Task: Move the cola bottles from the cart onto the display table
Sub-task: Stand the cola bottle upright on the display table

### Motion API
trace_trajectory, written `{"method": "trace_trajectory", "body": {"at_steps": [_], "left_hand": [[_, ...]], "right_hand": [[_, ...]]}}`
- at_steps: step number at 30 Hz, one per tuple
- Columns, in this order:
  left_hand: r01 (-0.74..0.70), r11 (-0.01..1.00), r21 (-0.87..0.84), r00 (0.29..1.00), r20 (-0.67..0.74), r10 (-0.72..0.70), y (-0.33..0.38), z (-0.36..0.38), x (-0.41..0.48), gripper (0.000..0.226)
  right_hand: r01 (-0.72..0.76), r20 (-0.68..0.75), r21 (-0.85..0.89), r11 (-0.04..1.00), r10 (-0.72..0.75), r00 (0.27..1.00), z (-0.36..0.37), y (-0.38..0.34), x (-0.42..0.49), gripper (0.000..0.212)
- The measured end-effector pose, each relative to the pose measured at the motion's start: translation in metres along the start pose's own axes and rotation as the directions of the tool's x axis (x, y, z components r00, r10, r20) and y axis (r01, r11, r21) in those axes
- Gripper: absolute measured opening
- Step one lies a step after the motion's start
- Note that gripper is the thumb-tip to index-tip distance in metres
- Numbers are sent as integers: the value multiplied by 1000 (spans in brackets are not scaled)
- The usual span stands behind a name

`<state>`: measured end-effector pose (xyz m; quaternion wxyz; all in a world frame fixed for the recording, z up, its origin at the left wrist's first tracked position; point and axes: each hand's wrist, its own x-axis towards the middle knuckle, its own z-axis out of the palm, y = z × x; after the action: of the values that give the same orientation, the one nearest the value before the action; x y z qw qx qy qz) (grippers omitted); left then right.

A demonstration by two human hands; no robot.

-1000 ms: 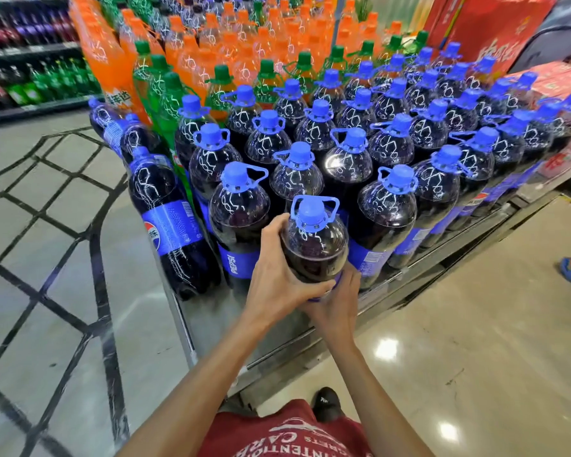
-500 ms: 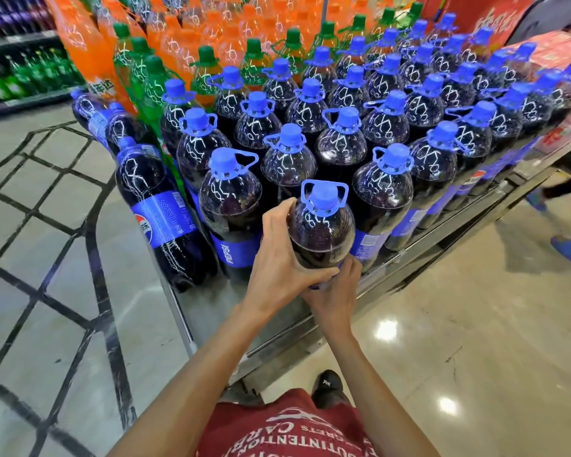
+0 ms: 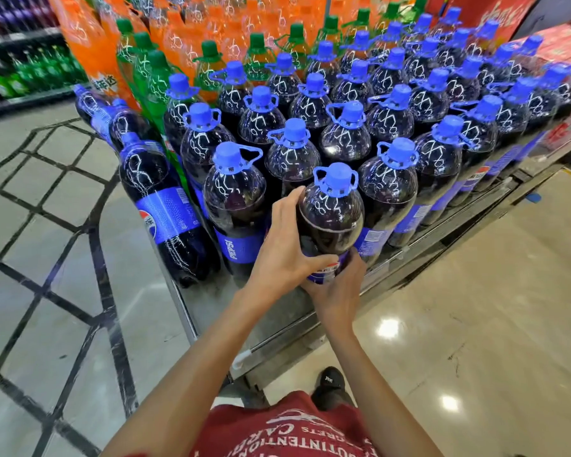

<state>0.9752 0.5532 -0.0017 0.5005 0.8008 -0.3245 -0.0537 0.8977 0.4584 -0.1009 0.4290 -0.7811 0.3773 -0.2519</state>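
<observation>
Bottle: cola bottle (image 3: 332, 216) upright, long axis vertical, at the counter's (image 3: 277, 328) front edge.
Grip: my left hand (image 3: 284, 255) and right hand (image 3: 338, 285) flank its lower body, fingers (image 3: 287, 206) curled round it.
Base: hidden from me.

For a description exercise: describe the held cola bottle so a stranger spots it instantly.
Find the display table crowded with blue-capped bottles. At its near edge, one cola bottle alone is gripped by the left hand and right hand.

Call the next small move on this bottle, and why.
Probably lower the bottle onto the table edge, level with the front row, then let go. The left hand and right hand both grip its lower half, and its base is hidden, so whether it's seated can't be told.
</observation>
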Motion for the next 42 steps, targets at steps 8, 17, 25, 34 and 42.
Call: {"method": "trace_trajectory", "body": {"at_steps": [8, 17, 25, 34, 42], "left_hand": [[10, 1000, 30, 1000, -11, -10, 0, 2, 2, 123], [28, 1000, -1, 999, -19, -28, -1, 3, 0, 125], [44, 997, -58, 997, 72, -40, -11, -11, -2, 113], [66, 988, 138, 998, 15, -68, 2, -24, -22, 60], [16, 867, 498, 966, 217, -142, 14, -4, -60, 46]], "right_hand": [[-13, 19, -44, 999, 13, 1000, 2, 1, 1, 119], [-13, 24, -27, 1000, 14, 1000, 2, -2, -5, 118], [-2, 85, -89, 996, 10, 996, -7, -7, -6, 118], [141, 285, -152, 978, -93, 954, -42, 1, 3, 92], [227, 495, -459, 859, 35, 868, -120, 16, 10, 65]]}}
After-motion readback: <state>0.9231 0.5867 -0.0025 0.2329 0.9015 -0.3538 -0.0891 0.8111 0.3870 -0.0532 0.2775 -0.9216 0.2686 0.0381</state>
